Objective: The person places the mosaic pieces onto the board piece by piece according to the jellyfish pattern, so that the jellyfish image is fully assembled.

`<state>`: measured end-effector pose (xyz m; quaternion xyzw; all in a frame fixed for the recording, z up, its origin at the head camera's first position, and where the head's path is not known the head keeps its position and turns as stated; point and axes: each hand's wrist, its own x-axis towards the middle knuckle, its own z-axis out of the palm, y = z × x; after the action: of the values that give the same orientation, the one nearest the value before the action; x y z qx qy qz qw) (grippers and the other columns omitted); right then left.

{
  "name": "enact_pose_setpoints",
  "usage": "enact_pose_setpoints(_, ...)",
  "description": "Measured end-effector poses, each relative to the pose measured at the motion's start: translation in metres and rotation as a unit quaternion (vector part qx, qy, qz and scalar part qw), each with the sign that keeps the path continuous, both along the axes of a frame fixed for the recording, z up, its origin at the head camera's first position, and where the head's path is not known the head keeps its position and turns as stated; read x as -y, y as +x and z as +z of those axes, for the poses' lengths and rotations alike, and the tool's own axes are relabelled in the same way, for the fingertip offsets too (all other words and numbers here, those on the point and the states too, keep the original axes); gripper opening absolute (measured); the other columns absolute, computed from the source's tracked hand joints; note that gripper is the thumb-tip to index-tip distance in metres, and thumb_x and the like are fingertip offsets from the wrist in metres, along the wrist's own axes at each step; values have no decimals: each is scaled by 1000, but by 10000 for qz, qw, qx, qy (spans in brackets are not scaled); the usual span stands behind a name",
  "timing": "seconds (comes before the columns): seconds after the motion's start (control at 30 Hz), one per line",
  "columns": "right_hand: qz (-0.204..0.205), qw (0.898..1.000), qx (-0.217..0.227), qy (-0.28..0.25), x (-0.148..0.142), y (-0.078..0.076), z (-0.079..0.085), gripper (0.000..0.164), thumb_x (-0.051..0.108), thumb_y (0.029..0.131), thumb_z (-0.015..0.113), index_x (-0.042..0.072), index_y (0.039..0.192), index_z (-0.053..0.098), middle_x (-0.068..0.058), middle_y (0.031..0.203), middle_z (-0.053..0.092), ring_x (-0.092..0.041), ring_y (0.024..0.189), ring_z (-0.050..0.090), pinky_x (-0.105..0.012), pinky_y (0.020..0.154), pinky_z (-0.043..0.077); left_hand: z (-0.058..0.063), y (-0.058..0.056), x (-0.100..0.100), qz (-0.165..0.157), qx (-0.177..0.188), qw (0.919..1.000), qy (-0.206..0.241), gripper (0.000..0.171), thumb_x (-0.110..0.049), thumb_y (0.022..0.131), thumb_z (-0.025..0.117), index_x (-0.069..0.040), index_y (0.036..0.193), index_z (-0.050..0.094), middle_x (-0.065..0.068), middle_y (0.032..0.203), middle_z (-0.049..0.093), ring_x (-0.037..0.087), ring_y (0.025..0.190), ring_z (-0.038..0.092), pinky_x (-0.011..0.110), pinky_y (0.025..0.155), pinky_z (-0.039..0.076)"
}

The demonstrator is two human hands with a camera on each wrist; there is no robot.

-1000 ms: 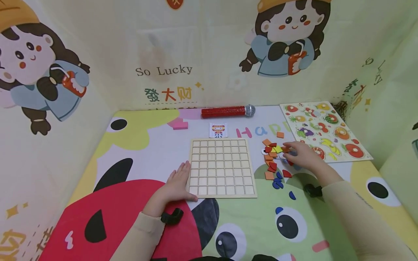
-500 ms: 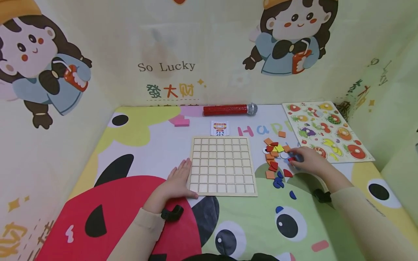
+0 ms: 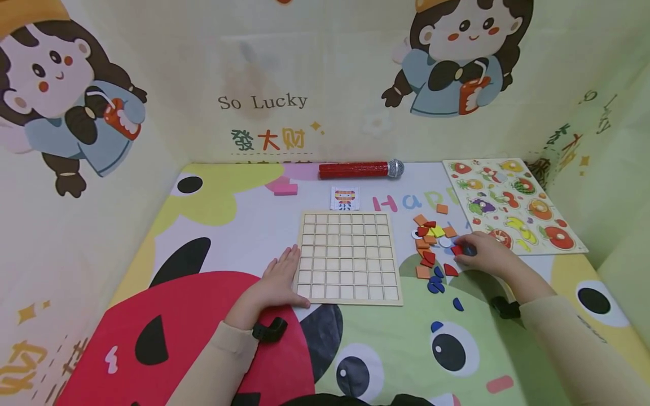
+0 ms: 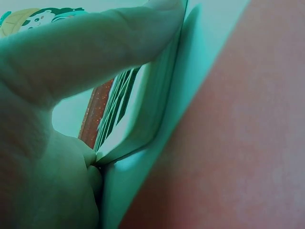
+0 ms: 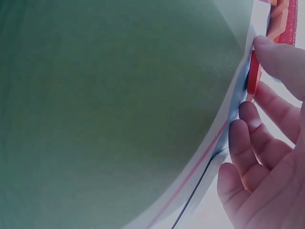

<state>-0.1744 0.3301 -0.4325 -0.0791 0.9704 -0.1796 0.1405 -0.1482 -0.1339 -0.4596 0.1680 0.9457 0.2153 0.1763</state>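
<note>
A square wooden grid board (image 3: 348,258) lies on the patterned tabletop. My left hand (image 3: 276,280) rests flat along its left side, fingers stretched out and thumb at the lower-left corner; the left wrist view shows the thumb (image 4: 95,47) against the board's edge (image 4: 152,105). To the right, my right hand (image 3: 486,256) pinches a red piece (image 5: 253,74) between thumb and index finger, low over the table. The other fingers are bent below it. Loose orange, red, yellow, white and blue pieces (image 3: 423,243) lie just left of that hand.
A small picture card (image 3: 345,198) sits behind the board, with a red microphone (image 3: 355,170) farther back. A fruit puzzle board (image 3: 518,208) lies at the back right, close to my right hand. Pink blocks (image 3: 286,189) are at the back left.
My right hand has shifted slightly right and towards me, off the orange and yellow pieces, and now holds a red piece. The left hand stays at the board. The head view has tilted a little.
</note>
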Motion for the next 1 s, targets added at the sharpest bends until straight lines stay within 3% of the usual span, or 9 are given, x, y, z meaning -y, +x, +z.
enact_pose_setpoints(0.33,167,9995,-63,-246,2,0,-3,40,16,84,59,-2,120,53,-21,109,57,-29,94,52,-53,85,42,0,0,0,-34,24,10000,14,121,-41,57,81,-7,146,8,8,154,7,26,141,3,53,111,8)
enact_pose_setpoints(1.0,-46,9998,35,-205,8,-8,-2,38,19,85,59,-1,117,55,-15,98,57,-23,82,47,-35,71,42,0,-1,0,-51,76,9999,46,121,-41,57,81,-7,146,7,8,154,6,27,141,2,53,111,7)
